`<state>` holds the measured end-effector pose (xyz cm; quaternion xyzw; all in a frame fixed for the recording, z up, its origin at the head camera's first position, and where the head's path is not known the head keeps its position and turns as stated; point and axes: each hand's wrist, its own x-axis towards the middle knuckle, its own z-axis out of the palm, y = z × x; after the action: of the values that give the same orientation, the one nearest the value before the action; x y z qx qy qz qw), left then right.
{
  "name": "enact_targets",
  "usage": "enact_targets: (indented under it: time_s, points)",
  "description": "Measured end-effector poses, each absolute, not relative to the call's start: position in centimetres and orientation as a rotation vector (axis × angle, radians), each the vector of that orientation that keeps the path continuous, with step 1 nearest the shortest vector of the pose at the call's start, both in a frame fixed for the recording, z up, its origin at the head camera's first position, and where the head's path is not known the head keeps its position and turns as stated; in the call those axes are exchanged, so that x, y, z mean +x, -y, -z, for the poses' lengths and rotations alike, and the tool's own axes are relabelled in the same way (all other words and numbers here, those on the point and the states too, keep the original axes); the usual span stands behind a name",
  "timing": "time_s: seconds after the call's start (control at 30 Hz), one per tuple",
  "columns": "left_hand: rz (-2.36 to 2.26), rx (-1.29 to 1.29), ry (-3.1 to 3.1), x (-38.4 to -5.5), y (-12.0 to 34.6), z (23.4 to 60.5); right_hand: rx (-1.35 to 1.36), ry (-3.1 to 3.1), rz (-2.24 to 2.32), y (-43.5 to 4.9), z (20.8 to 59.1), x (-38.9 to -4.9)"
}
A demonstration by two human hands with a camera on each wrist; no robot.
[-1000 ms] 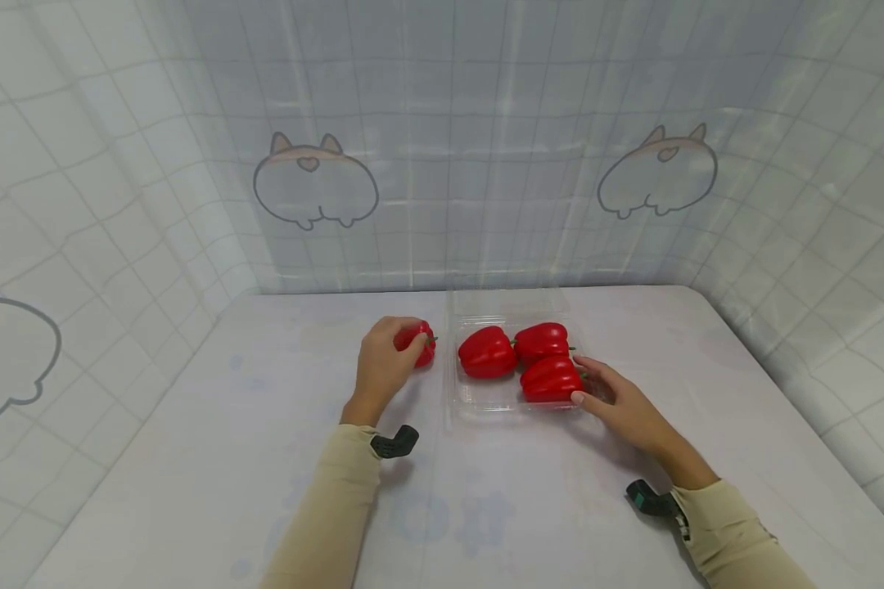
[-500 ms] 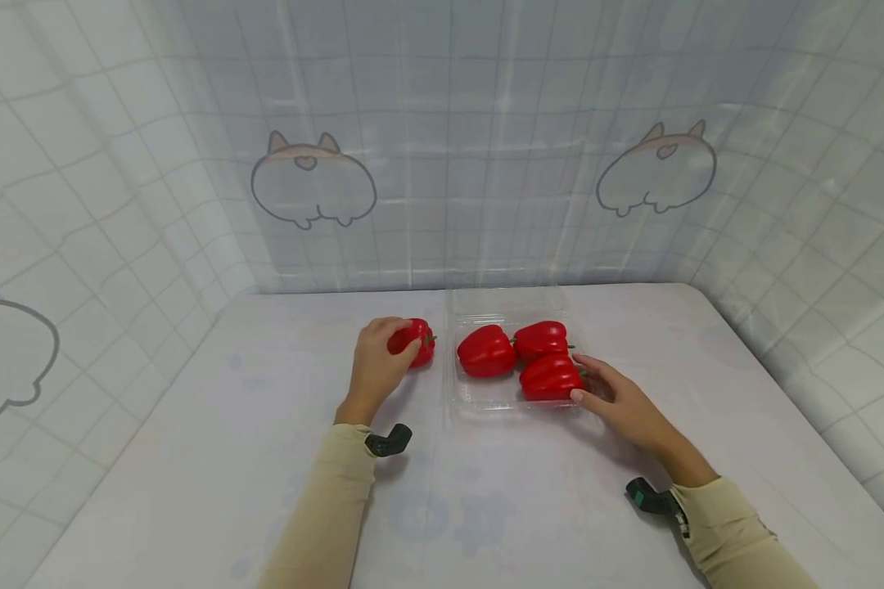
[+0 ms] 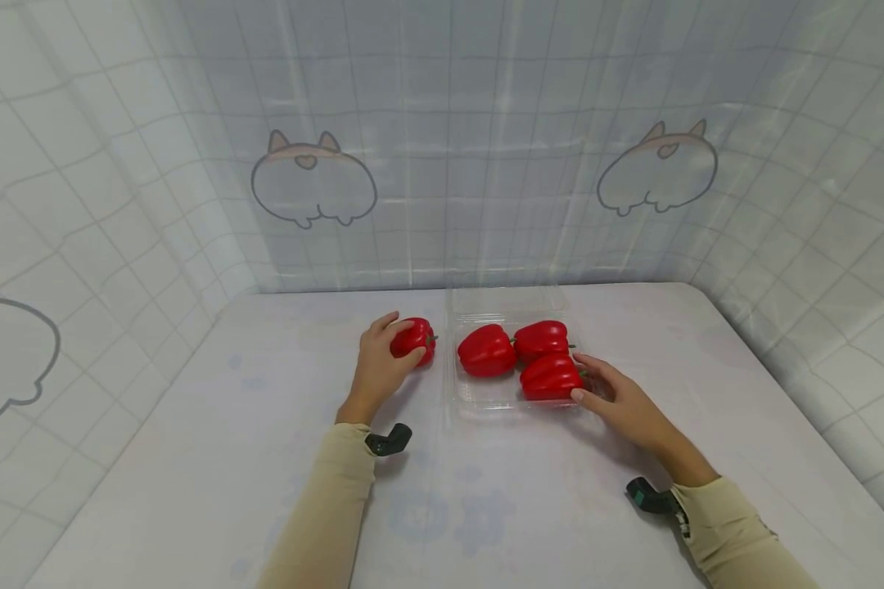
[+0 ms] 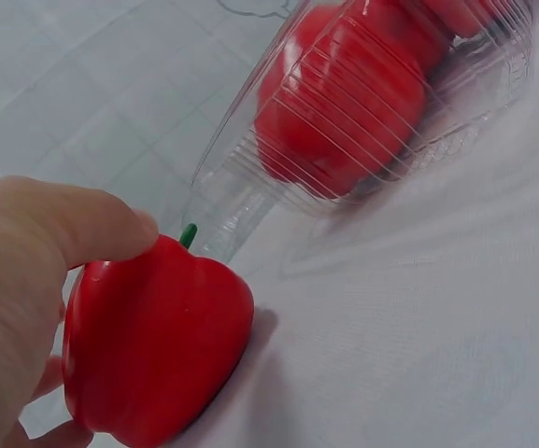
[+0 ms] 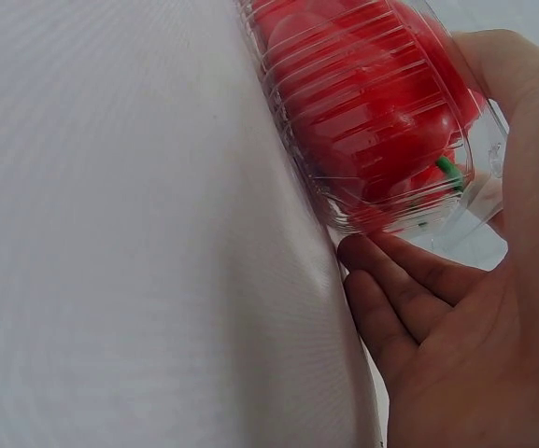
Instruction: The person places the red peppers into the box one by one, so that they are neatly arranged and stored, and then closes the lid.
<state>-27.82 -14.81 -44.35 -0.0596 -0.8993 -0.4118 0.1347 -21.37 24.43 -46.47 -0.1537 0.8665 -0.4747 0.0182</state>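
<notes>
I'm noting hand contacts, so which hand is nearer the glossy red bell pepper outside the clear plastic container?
Left. The left hand is at that red bell pepper, thumb and fingers around it; the right hand is farther, by the right end of the clear plastic container.

No text or number can be read; the blue prints on the tablecloth, nearer the person than the right fingers, are too faint.

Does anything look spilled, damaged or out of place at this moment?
Nothing looks spilled or damaged. The one oddity: a glossy red bell pepper, held by the left hand, is outside the clear ribbed plastic container, while three matching red peppers lie inside.
</notes>
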Motion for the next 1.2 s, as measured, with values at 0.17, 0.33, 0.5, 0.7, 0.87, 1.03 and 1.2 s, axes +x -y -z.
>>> enact_targets:
  time_s: [0.17, 0.33, 0.5, 0.7, 0.87, 1.03, 1.2]
  points:
    - [1.223, -0.159, 2.616, -27.93, 14.81, 44.42, -0.477, -2.686, 1.479, -24.44, 46.28, -21.37]
    - [1.235, -0.144, 2.62, -28.09, 14.87, 44.57, -0.48, -2.684, 1.479, -24.5, 46.28, -21.41]
    - [1.239, -0.142, 2.616, -28.03, 14.92, 44.56, -0.48, -2.691, 1.471, -24.57, 46.33, -21.31]
    - [1.227, -0.13, 2.618, -27.99, 14.91, 44.55, -0.481, -2.705, 1.461, -24.58, 46.3, -21.22]
    - [1.232, -0.126, 2.616, -27.94, 14.99, 44.53, -0.476, -2.704, 1.463, -24.59, 46.31, -21.24]
    - [1.271, -0.117, 2.618, -27.65, 15.15, 44.33, -0.459, -2.704, 1.452, -24.55, 46.36, -21.23]
    - [1.323, -0.136, 2.591, -27.44, 15.5, 44.17, -0.465, -2.702, 1.453, -24.46, 46.36, -21.29]
